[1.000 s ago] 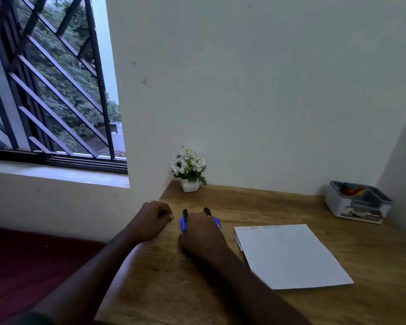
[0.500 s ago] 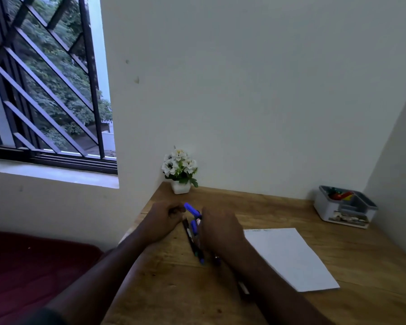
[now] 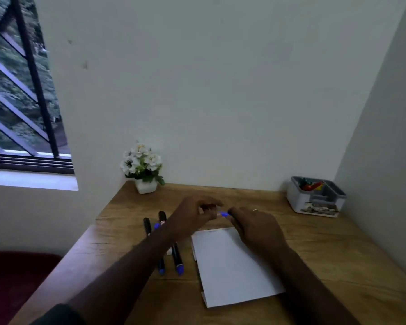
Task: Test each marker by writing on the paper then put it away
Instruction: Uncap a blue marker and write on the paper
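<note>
marker: blue plastic tip | pinched between both hands | paper: flat white

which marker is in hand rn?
The blue marker held between the left hand and right hand, above the paper. The other markers lie on the desk, untouched.
</note>
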Motion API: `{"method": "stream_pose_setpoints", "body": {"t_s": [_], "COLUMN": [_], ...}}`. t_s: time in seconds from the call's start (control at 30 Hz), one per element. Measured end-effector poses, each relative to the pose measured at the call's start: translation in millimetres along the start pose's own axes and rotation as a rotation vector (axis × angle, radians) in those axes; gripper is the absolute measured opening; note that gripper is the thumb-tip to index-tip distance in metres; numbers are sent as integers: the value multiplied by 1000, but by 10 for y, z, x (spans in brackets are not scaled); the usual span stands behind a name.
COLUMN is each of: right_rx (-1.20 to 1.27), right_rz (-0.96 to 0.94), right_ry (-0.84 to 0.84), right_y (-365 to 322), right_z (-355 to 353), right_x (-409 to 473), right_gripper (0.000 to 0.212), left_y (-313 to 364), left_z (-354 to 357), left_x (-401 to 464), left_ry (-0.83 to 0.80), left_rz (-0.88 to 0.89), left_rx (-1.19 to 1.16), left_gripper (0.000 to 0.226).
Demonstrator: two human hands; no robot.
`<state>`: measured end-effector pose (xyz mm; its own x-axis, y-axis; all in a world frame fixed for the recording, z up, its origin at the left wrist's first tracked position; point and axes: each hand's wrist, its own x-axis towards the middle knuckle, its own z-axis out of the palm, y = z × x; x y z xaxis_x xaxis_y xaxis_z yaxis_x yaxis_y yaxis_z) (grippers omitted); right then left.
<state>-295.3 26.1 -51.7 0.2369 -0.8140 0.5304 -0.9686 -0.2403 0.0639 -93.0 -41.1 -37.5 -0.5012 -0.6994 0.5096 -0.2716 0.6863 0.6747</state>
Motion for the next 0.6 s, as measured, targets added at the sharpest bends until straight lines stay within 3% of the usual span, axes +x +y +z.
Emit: {"method": "stream_pose_setpoints", "body": {"t_s": [0.2,0.33,0.4,0.5,0.6], "right_rx": [-56,48,200,463,854], "right_rz": [47,134,162,159,281], "right_ry": [40,11,48,183,273], "right_y": [263,362,444,574,512], "right_z": [13,58,47,-3,-74], "right_x": [-35,-39,-33,-27,-3], "right_gripper": [48,45,32,55,47], "left_y": [-18,-151,-252,-387,-455], "left_z": [242,281,235,181,234], "left_x": [236,247,226,172,117], "left_ry": [-102,-79,4,17,-49], "left_rz": [116,63,-18,-75,-112], "left_rx": [26,83,155,262,302], "left_gripper": [17,21,35,23,26]}}
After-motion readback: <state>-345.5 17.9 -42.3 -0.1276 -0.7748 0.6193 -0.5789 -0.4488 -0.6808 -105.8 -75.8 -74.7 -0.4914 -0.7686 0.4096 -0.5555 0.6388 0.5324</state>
